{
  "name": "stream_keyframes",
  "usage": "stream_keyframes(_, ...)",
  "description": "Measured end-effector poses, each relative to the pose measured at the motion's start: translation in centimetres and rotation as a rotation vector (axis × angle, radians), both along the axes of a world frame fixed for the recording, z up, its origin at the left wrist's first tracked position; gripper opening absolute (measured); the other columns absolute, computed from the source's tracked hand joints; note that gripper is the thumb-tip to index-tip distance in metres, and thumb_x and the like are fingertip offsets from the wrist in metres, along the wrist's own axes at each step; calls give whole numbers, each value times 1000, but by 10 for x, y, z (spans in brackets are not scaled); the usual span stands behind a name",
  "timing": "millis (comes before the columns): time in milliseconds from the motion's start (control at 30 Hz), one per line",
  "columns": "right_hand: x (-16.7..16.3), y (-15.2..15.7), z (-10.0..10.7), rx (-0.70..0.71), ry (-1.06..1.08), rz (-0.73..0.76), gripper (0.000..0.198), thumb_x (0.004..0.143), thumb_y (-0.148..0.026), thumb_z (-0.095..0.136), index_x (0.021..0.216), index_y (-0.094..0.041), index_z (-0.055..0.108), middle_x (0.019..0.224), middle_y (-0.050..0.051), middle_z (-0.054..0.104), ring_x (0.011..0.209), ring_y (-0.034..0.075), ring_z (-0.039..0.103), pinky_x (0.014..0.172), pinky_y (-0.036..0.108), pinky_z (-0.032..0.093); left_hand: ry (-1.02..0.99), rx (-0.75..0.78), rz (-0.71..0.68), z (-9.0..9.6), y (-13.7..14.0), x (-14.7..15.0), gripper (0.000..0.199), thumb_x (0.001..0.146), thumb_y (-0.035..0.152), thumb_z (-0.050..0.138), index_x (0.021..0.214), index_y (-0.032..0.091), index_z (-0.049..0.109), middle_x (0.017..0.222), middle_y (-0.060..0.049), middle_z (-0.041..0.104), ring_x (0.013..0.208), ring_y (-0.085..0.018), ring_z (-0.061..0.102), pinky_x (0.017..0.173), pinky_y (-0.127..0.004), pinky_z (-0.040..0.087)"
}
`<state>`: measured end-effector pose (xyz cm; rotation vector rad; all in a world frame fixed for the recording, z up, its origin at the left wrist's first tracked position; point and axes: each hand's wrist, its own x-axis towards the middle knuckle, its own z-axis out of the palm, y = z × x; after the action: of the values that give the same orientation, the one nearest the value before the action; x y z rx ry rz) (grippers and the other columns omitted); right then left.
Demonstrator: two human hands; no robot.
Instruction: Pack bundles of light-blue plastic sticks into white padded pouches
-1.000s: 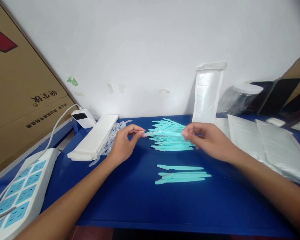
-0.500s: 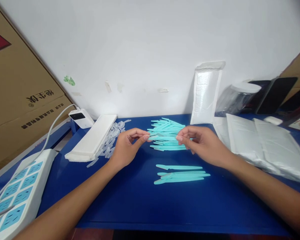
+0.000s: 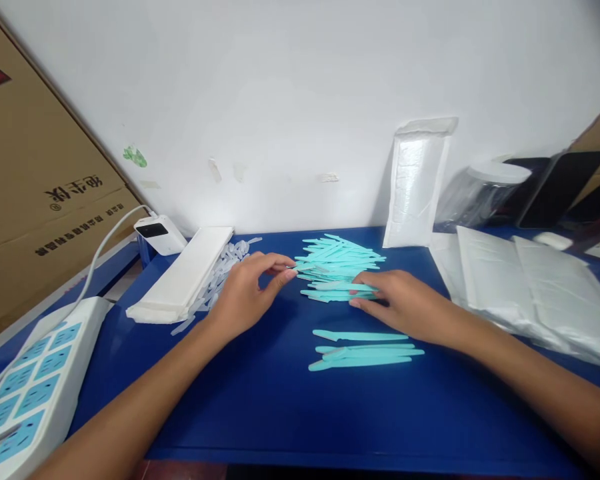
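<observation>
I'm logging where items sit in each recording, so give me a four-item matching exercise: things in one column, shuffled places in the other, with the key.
Things
1. larger turquoise pile
2. smaller turquoise group
3. translucent pieces
4. upright silvery pouch

Places
A. leaning against the wall
B. alongside the long white packet
C. between the left hand and the right hand
D. nearest the front edge of the table

Pairs: 1-C, 2-D, 3-B, 4-A
</observation>
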<state>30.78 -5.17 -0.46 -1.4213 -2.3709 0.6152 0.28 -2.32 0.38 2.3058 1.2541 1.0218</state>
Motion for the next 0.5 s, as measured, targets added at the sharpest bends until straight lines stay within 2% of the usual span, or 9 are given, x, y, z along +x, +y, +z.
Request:
stream_keyframes(100,10,8,0,-37,-41,4,29,102,-47,62,109,-20,71,100,10,81,78,27,74,68,35,50,319,136,59,8,18,-26,22,97,39,69,112,23,76,105,-9,79,107,-34,68,98,-50,50)
stream_keyframes(200,17,11,1,-12,-54,13,30,100,-48,63,109,-21,72,99,10,81,81,29,74,68,35,51,512,116,185,13,34,-50,19,95,37,69,106,23,77,99,-11,78,103,-37,65,92,-50,48)
stream_keyframes(300,19,11,1,45,-37,5,33,99,-49,66,114,-22,74,94,10,81,82,31,75,69,36,52,601,46,229,13,43,-66,20,93,40,69,102,23,77,95,-10,77,98,-37,65,83,-46,48)
stream_keyframes(433,19,11,2,40,-1,26,29,98,-49,66,101,-22,76,88,10,81,77,30,75,68,36,53,644,-35,177,7,48,-76,24,87,45,73,101,25,77,94,-9,77,96,-36,66,80,-42,48)
stream_keyframes(500,18,10,4,41,9,31,30,98,-49,66,105,-22,77,90,10,81,79,31,76,69,36,54,642,-47,164,3,50,-76,23,89,44,70,100,25,76,94,-9,76,95,-34,66,79,-42,48)
